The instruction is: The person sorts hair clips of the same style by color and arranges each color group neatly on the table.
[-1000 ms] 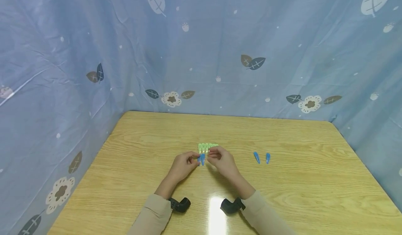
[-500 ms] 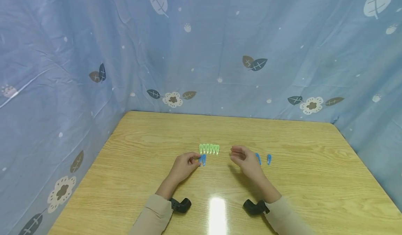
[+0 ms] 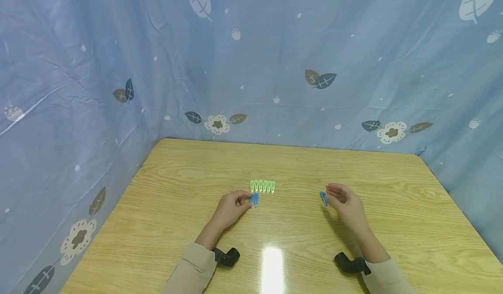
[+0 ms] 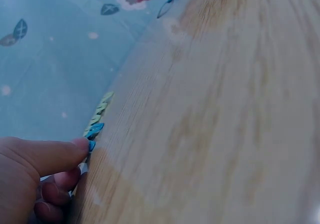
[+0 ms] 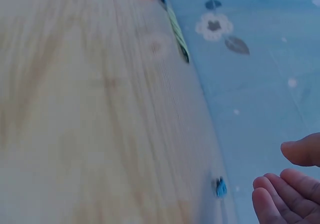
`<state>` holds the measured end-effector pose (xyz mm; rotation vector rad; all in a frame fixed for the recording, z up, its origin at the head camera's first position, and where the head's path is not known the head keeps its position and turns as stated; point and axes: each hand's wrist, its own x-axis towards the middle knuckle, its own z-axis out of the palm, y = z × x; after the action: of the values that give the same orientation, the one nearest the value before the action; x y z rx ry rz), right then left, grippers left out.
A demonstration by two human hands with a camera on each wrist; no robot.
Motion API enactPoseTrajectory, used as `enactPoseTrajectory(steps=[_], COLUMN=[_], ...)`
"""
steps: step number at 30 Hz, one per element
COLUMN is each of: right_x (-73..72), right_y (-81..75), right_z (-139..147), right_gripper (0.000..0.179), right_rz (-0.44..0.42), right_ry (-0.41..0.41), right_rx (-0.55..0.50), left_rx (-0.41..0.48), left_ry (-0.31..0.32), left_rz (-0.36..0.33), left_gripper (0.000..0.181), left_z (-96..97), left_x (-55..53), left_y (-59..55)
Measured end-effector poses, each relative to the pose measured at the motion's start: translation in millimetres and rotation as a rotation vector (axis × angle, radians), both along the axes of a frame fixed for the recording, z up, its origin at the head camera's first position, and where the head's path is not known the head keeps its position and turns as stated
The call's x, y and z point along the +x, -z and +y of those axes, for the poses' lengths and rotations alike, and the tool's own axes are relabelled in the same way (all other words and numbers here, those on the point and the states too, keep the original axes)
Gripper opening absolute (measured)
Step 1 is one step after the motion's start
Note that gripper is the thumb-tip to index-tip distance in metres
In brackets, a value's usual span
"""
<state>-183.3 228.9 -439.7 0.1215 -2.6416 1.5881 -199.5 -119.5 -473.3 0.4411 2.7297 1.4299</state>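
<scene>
Below a row of several light green snap hair clips (image 3: 263, 186), two blue hair clips (image 3: 256, 200) lie side by side on the table. My left hand (image 3: 232, 209) pinches the left one of these between thumb and fingertips; in the left wrist view that blue hair clip (image 4: 92, 145) shows at the thumb tip. Off to the right, my right hand (image 3: 347, 206) hovers beside another blue hair clip (image 3: 323, 198). Its thumb and fingers stand apart with nothing between them in the right wrist view. The farthest right blue clip is hidden behind this hand in the head view.
A wooden table (image 3: 188, 167) carries all the clips. Blue patterned cloth (image 3: 251, 67) hangs behind it and along both sides. Each wrist wears a black camera mount (image 3: 227, 257). A bright light reflection lies at the table's front.
My right hand has left the blue clips at the middle and travelled right to the loose ones. My left hand stays at the left blue clip.
</scene>
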Motion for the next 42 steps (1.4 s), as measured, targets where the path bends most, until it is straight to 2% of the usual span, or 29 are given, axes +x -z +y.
enactPoseTrajectory(steps=[8, 14, 22, 35, 42], right_x=[8.7, 9.2, 4.8, -12.1, -13.5], right_y=[2.2, 7.8, 9.4, 4.7, 2.3], right_z=[24.7, 31.7, 31.4, 18.0, 21.4], right_gripper=[0.045, 0.044, 0.044, 0.036, 0.032], right_rz=[0.036, 0.011, -0.072, -0.114, -0.124], right_ry=[0.073, 0.135, 0.183, 0.207, 0.214], right_rx=[0.028, 0.080, 0.125, 0.332, 0.320], left_rx=[0.001, 0.006, 0.011, 0.005, 0.009], left_ry=[0.002, 0.004, 0.013, 0.014, 0.022], left_rz=[-0.004, -0.002, 0.000, -0.005, -0.018], left_gripper=[0.021, 0.022, 0.022, 0.023, 0.023], left_z=[0.4, 0.2, -0.3, -1.8, -1.6], left_x=[0.2, 0.3, 0.5, -0.8, 0.4], left_y=[-0.2, 0.0, 0.1, 2.8, 1.9])
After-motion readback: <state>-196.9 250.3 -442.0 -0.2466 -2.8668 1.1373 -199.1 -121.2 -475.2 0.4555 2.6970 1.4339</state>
